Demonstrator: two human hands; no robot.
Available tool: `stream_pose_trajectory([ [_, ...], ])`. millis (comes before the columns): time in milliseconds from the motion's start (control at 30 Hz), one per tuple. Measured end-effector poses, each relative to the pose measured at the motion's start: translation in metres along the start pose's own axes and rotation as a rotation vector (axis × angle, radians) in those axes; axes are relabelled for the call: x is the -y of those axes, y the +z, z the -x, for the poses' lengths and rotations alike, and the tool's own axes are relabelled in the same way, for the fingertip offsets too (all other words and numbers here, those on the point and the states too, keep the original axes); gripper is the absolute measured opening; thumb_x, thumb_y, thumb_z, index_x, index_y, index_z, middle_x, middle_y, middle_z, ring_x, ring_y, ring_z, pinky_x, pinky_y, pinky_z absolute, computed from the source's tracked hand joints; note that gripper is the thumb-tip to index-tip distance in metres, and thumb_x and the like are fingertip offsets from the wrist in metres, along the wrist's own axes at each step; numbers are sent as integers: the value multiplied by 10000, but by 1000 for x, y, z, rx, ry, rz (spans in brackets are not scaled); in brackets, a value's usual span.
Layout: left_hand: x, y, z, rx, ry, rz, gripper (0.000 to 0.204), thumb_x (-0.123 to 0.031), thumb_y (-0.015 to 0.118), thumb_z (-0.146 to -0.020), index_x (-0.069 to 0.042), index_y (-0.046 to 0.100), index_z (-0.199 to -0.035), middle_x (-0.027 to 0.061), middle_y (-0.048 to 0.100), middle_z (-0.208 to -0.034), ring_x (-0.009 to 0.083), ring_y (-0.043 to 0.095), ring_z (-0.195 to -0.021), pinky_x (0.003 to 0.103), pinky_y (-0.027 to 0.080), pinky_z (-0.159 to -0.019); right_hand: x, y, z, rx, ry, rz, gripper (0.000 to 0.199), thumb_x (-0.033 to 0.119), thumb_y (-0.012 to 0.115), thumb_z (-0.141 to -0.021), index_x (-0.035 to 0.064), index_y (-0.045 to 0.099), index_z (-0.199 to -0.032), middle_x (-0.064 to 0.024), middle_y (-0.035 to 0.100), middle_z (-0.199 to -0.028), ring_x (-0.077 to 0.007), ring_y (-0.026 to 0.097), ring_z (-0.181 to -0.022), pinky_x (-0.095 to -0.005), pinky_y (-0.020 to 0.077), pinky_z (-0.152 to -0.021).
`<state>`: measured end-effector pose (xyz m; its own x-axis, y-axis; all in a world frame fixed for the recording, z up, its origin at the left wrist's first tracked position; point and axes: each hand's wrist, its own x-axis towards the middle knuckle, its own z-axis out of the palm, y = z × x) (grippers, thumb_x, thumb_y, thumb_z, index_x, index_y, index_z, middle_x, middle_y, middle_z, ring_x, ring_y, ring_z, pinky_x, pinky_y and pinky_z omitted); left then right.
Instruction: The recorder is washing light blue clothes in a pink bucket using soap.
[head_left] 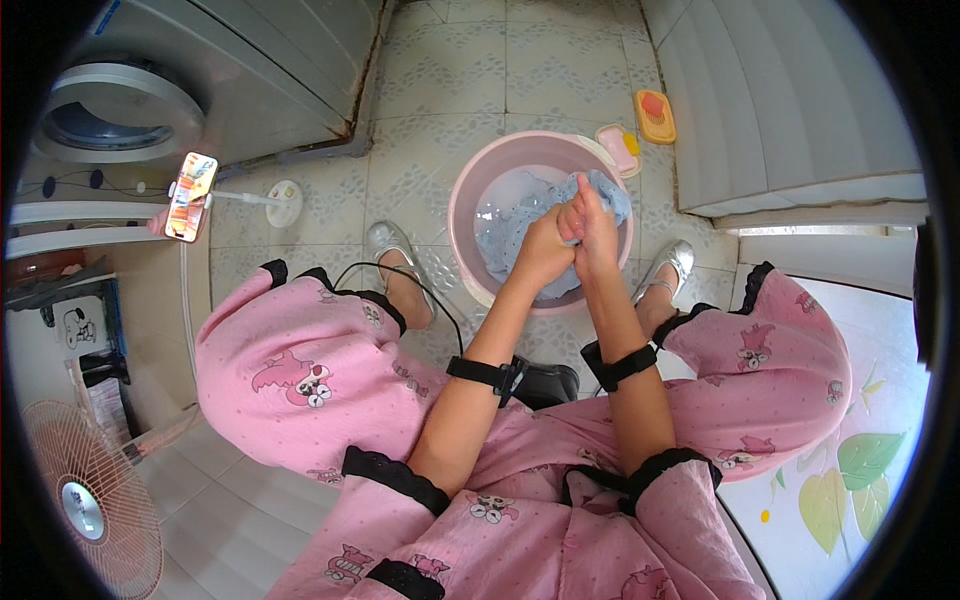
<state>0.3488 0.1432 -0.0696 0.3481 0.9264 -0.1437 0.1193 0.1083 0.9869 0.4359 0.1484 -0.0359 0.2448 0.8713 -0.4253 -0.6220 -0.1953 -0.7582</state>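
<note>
A pink round basin stands on the tiled floor between my feet, with water and a wet light blue cloth in it. Over the basin my left hand and my right hand are pressed together, closed on a bunched part of this cloth. Part of it bulges out beyond the right hand near the basin's far right rim, while the remainder lies in the water below. My right thumb points up and away. Which stretch of cloth lies inside each fist is hidden by the fingers.
Right of the basin lie a pink dish with a yellow piece and an orange soap dish. At left, a phone sits on a round-based stand, near a washing machine. A fan stands lower left. A black cable runs by my left foot.
</note>
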Motion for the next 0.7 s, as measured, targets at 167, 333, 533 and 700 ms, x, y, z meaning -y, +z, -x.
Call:
stream_pose_trajectory([
  [167, -16, 5, 5, -39, 12, -151, 140, -116, 571, -726, -43, 540, -841, 175, 619, -882, 381, 573, -854, 401, 450, -733, -3, -12, -6, 4, 108, -87, 321, 184, 546, -806, 117, 370, -546, 4, 300, -431, -105, 285, -380, -260, 245, -391],
  [333, -12, 5, 6, -101, 2, -165, 221, -119, 588, -717, -47, 564, -925, 189, 615, -873, 381, 576, -856, 412, 449, -739, -7, -24, -15, 208, 114, -10, 340, 236, 530, -843, 90, 419, -557, -63, 456, -568, -155, 442, -563, -258, 355, -580],
  [533, 33, -27, 5, -328, 92, -479, 373, -122, 639, -690, -4, 564, -1035, 204, 614, -973, 351, 585, -928, 368, 444, -806, 0, -20, -15, 263, -100, 492, 329, 327, 520, -867, 15, 613, -816, -176, 532, -1107, -242, 418, -1137, -341, 285, -976],
  [700, 24, -46, 3, -291, -325, 94, 310, -84, 622, -675, 0, 606, -973, 139, 637, -937, 255, 611, -857, 335, 458, -761, -36, -81, -19, 156, -519, 1424, 469, 382, 672, -726, 28, 617, -1029, -166, 506, -1221, -297, 382, -1208, -421, 280, -1009],
])
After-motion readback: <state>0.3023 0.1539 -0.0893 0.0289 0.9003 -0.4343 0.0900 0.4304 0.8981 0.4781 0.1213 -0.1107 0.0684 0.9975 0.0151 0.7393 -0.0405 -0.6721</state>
